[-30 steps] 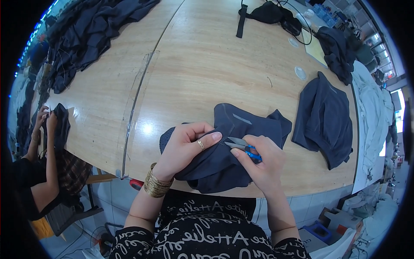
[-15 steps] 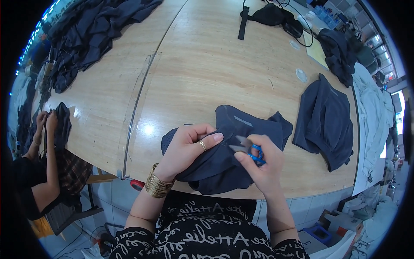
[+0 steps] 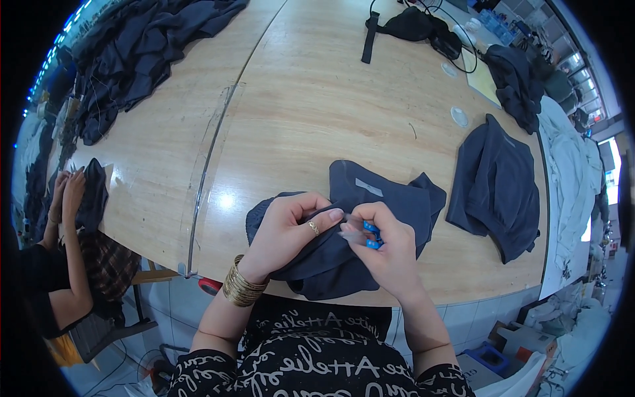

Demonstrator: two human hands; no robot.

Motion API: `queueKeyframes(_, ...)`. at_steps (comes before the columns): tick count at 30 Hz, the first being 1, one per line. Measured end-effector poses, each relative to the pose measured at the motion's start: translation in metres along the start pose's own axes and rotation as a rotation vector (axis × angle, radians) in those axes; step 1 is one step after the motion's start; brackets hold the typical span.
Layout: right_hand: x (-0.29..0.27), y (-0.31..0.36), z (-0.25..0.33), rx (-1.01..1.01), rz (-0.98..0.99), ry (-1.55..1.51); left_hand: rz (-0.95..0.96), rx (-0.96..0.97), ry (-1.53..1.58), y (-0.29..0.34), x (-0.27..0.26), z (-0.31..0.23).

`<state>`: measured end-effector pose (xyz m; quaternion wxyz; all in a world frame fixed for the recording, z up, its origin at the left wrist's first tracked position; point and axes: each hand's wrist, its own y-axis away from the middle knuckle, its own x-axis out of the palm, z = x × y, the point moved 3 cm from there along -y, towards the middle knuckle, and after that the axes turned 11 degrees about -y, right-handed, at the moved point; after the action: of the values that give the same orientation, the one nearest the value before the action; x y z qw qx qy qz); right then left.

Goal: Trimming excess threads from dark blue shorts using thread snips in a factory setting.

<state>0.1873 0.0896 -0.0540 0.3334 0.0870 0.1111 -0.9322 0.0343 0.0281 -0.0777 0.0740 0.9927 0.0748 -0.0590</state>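
Observation:
A dark navy garment (image 3: 390, 192) lies bunched at the table's front edge, a small pale label on its upper part. My left hand (image 3: 291, 228) is closed, pinching a fold of the garment between thumb and fingers. In my right hand (image 3: 390, 248) is a pair of small thread snips (image 3: 372, 239) with blue handles. Their blades, slightly blurred, point left at the fabric beside my left thumb. Whether the blades touch a thread cannot be made out.
Another dark garment (image 3: 499, 188) lies folded on the right of the wooden table (image 3: 311, 99). A dark fabric heap (image 3: 132, 59) covers the far left. At left, a co-worker's hands (image 3: 69, 188) hold dark cloth. A black bag (image 3: 413, 25) with cables lies at the back.
My right hand has moved left with the snips, bringing the blades up to my left thumb. The left hand keeps its pinch on the garment, nearly still.

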Motion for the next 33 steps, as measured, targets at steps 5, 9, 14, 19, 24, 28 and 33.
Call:
queueKeyframes(5,-0.013,0.003,-0.005,0.186,-0.092,-0.412,-0.006,-0.053,0.079,0.000,-0.001,-0.001)
queueKeyframes(9,-0.017,0.008,-0.006,0.116,-0.114,-0.123,-0.007,-0.091,0.115,0.000,-0.001,0.002)
queueKeyframes(14,-0.020,0.010,-0.002,-0.163,-0.036,0.316,0.001,-0.100,0.104,0.000,-0.002,-0.002)
queueKeyframes(19,-0.021,0.009,0.000,-0.189,-0.028,0.400,0.004,-0.081,0.065,-0.002,-0.002,-0.002)
queueKeyframes(24,-0.019,0.006,0.003,-0.236,-0.036,0.462,0.012,-0.084,0.065,-0.001,-0.002,0.001)
queueKeyframes(28,-0.019,0.006,0.004,-0.279,-0.047,0.488,0.015,-0.086,0.085,-0.001,-0.001,-0.002)
queueKeyframes(33,-0.019,0.004,0.006,-0.296,-0.044,0.509,0.032,-0.085,0.085,-0.001,-0.002,-0.004)
